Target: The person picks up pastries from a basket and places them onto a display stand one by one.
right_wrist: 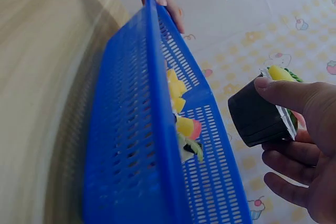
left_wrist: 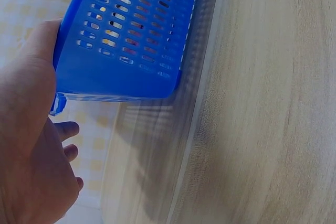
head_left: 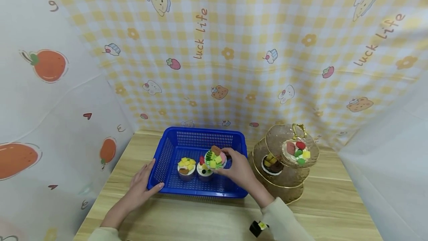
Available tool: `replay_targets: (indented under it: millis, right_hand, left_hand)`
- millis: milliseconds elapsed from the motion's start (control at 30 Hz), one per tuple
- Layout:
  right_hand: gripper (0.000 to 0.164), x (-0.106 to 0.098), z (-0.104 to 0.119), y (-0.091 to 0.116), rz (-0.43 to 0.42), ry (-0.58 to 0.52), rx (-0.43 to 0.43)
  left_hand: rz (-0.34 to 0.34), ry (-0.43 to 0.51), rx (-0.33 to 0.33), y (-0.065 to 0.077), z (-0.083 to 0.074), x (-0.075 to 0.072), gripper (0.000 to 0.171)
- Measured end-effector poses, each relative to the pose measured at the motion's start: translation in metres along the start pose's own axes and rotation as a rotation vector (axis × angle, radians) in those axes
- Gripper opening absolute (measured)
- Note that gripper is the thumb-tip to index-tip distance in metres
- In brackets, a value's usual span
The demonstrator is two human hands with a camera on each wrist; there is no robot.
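Observation:
My right hand [head_left: 239,168] grips a toy dessert cup [right_wrist: 260,111] between thumb and fingers, above the blue basket [head_left: 197,193]. The cup has a black body, a white rim and green, yellow and pink fruit toppings with a brown piece. In the right wrist view it is tilted. Below it, inside the basket, stand a dessert cup with yellow cubes [head_left: 186,169] and one with a red berry [head_left: 204,170], partly hidden by the held one. My left hand [head_left: 142,185] rests on the basket's front left corner, its thumb on the rim and fingers extended along the left side.
Right of the basket stands a tiered brown see-through stand [head_left: 282,181] with a gold handle [head_left: 299,131]. A fruit-topped dessert [head_left: 297,153] sits on its top tier, a chocolate one [head_left: 272,164] lower down. A small black item [head_left: 256,229] lies near the right sleeve. Printed curtains surround the wooden table [head_left: 187,220].

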State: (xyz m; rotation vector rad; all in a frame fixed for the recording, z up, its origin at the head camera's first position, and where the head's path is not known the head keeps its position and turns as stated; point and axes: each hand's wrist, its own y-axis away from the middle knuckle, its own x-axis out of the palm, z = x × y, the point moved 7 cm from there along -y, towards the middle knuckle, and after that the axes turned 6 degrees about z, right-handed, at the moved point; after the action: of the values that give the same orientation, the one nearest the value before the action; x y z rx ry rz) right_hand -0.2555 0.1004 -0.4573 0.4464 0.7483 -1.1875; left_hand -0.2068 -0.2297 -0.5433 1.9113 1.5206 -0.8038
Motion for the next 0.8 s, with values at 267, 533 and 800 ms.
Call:
replay_targets:
  millis: [267,533,800]
  right_hand:
    - [0.07,-0.019,-0.013,0.044,-0.056,-0.027,0.02]
    - [0.071,-0.044,-0.034,0.084,-0.142,-0.025,0.081]
    - [0.069,-0.076,-0.051,0.123,-0.257,0.079,0.097]
  left_hand:
    - [0.004,-0.001,-0.008,0.0,0.0,0.0,0.092]
    - [0.006,0.0,-0.013,0.0,-0.001,-0.001,0.091]
    - [0.007,0.005,-0.008,-0.001,-0.002,0.0,0.091]
